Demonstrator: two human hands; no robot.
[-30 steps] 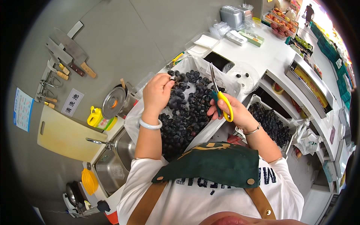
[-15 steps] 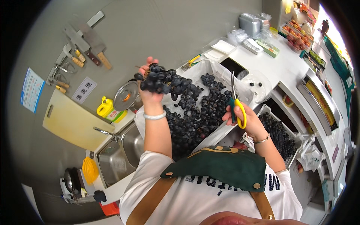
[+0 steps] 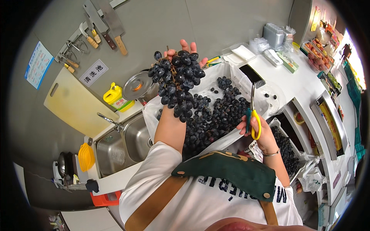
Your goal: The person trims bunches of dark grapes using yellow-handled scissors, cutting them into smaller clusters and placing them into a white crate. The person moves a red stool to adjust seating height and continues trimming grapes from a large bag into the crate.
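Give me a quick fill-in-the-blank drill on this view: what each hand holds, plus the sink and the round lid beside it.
1. The held-up bunch of grapes is in the ____.
2. The right hand holds a pair of ____.
3. The metal sink has ____ basins.
4. The knob on the round lid is coloured ____.

Missing words: left hand; scissors; two; orange.

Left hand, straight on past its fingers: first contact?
Probably the grey wall; nothing else shows ahead of the left hand, though the depth is unclear.
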